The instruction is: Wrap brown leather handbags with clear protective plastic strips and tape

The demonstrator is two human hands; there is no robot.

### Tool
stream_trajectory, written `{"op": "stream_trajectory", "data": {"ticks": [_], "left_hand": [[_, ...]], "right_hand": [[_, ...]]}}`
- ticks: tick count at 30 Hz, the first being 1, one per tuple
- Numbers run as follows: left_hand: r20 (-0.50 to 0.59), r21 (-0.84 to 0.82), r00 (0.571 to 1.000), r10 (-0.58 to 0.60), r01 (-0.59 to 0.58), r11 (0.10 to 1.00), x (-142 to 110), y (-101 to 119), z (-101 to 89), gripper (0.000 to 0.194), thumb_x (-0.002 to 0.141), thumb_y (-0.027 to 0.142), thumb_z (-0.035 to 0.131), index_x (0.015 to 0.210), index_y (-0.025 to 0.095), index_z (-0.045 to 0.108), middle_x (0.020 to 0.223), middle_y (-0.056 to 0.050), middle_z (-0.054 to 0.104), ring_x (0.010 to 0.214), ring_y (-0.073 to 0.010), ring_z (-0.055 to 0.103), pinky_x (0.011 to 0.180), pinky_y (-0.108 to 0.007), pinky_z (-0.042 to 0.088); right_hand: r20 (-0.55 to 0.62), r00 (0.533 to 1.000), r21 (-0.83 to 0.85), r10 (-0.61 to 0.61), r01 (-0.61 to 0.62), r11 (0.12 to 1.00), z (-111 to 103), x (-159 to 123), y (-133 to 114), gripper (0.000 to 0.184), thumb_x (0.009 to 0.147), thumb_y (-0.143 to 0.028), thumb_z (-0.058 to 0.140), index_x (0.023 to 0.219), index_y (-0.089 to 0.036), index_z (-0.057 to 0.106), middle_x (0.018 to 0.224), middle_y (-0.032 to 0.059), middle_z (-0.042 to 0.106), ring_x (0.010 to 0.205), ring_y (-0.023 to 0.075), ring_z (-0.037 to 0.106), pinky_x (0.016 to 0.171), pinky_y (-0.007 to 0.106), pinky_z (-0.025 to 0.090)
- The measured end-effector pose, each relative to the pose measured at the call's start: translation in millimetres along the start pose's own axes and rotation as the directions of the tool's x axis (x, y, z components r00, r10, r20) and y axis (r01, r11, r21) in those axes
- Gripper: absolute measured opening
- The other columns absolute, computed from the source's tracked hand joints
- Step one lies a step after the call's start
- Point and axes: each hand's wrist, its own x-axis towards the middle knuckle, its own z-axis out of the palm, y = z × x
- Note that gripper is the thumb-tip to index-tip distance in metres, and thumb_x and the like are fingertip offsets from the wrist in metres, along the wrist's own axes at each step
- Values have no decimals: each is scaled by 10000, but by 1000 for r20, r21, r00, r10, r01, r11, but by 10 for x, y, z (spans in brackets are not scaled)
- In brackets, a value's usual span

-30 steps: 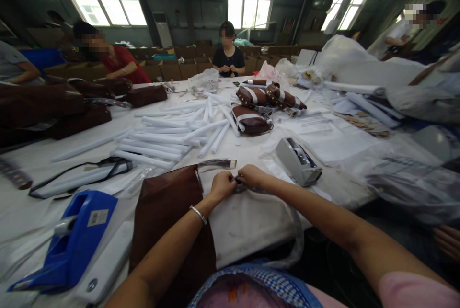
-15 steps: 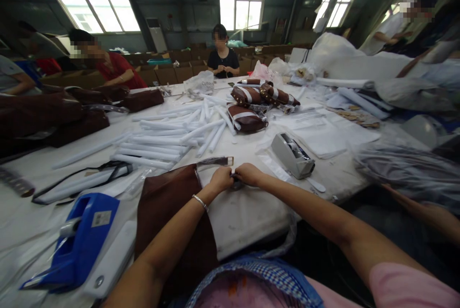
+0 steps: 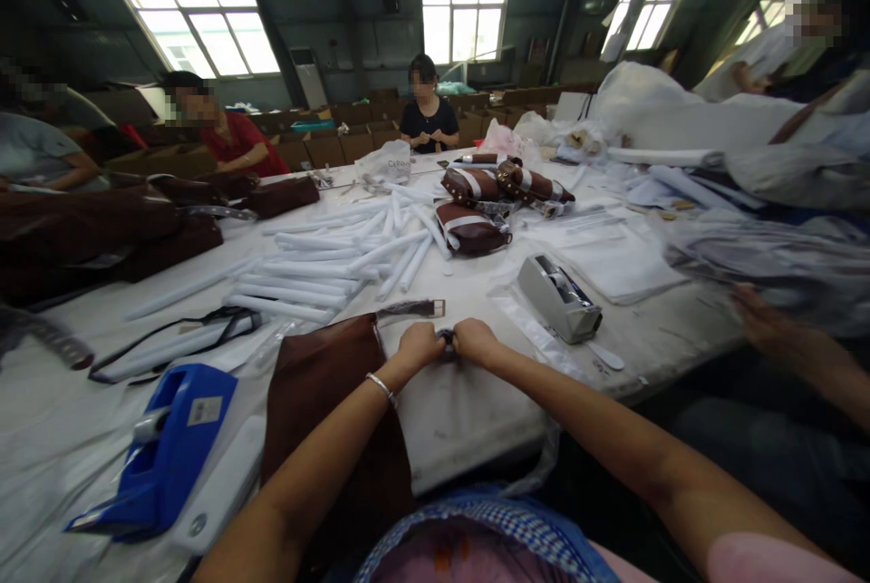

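Note:
My left hand (image 3: 420, 345) and my right hand (image 3: 474, 343) are closed close together over the table. Both grip a short dark piece (image 3: 446, 340), seemingly part of a strap; the fingers cover most of it. A brown leather bag (image 3: 326, 383) lies flat under my left forearm. From its top edge a plastic-wrapped strap (image 3: 408, 309) with a pale end reaches just beyond my left hand. A translucent plastic-covered loop (image 3: 549, 461) hangs over the table edge below my right forearm.
A blue tape dispenser (image 3: 167, 447) stands at left, a grey one (image 3: 561, 297) at right. White rolled tubes (image 3: 305, 267) are piled ahead, beside brown bags (image 3: 468, 228). At right, a co-worker's hand (image 3: 781, 338) is near clear plastic wrapping (image 3: 748, 247). Other people surround the table.
The view has shifted slightly, so the table appears further right and lower. My hands have parted slightly, and more of the dark piece shows between them. At right, the co-worker's plastic-wrapped item has moved onto the table.

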Motion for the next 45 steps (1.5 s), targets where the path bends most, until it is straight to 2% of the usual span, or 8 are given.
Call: {"op": "stream_trajectory", "data": {"ticks": [6, 12, 17, 22, 26, 31, 34, 45], "left_hand": [[107, 64, 986, 132, -139, 988, 78, 69, -152, 280, 940, 364, 601, 1148, 177, 628, 1198, -88, 627, 1031, -218, 626, 885, -417, 546], [7, 146, 1000, 3, -4, 989, -27, 65, 31, 282, 938, 376, 602, 1118, 160, 632, 1150, -86, 645, 1030, -217, 631, 902, -439, 532], [-28, 191, 997, -70, 75, 979, -96, 80, 105, 270, 958, 379, 566, 1038, 134, 645, 1029, -74, 675, 965, -205, 650, 870, -422, 536], [47, 212, 995, 84, -92, 973, -71, 99, -114, 291, 930, 369, 613, 1126, 153, 629, 1164, -89, 643, 1045, -225, 627, 911, -452, 525], [116, 216, 978, 174, -196, 957, -28, 109, -195, 267, 929, 364, 618, 1097, 158, 640, 1154, -80, 646, 1039, -218, 626, 916, -449, 524], [20, 263, 998, 66, -69, 962, -104, 106, -5, 232, 952, 339, 572, 1035, 134, 646, 1072, -80, 669, 1022, -215, 633, 915, -435, 512], [-20, 278, 1000, 7, -1, 961, -159, 106, 62, 219, 966, 258, 498, 1021, 122, 660, 1034, -117, 686, 1015, -221, 643, 895, -369, 501], [139, 269, 980, 143, -177, 947, -43, 194, -128, 287, 934, 389, 607, 1096, 154, 639, 1135, -80, 654, 1028, -217, 632, 914, -451, 523]], "right_hand": [[1, 992, 9, -125, 125, 992, -22, 22, 52, 224, 950, -338, 588, 968, -154, 714, 1052, 107, 731, 1016, 216, 678, 940, 374, 504], [-86, 996, 8, -12, 13, 1000, 21, -77, 141, 382, 922, -424, 527, 1050, -126, 729, 1050, 184, 739, 996, 298, 698, 803, 331, 521], [-50, 999, -23, 23, -24, 999, 90, -40, 43, 296, 927, -260, 508, 1021, -103, 741, 1042, 189, 742, 989, 267, 703, 822, 307, 513], [12, 995, -38, -102, 102, 994, 65, 8, 24, 245, 959, -267, 532, 1038, -122, 713, 1077, 125, 740, 1013, 219, 687, 928, 376, 498], [13, 987, -33, -158, 158, 987, 4, -32, 104, 242, 936, -252, 527, 1024, -164, 735, 1088, 118, 742, 1055, 234, 679, 912, 298, 480], [-45, 999, -57, -24, 21, 998, -25, -119, 162, 414, 947, -419, 462, 1125, -137, 707, 1105, 175, 724, 1053, 307, 676, 834, 358, 516], [-34, 999, -80, 9, -12, 997, 10, -100, 124, 384, 948, -331, 452, 1082, -100, 727, 1057, 207, 731, 1022, 307, 689, 822, 353, 516], [2, 978, -61, -211, 211, 976, -7, -50, 186, 235, 931, -191, 519, 1023, -144, 730, 1078, 145, 725, 1090, 231, 639, 923, 269, 461]]}}
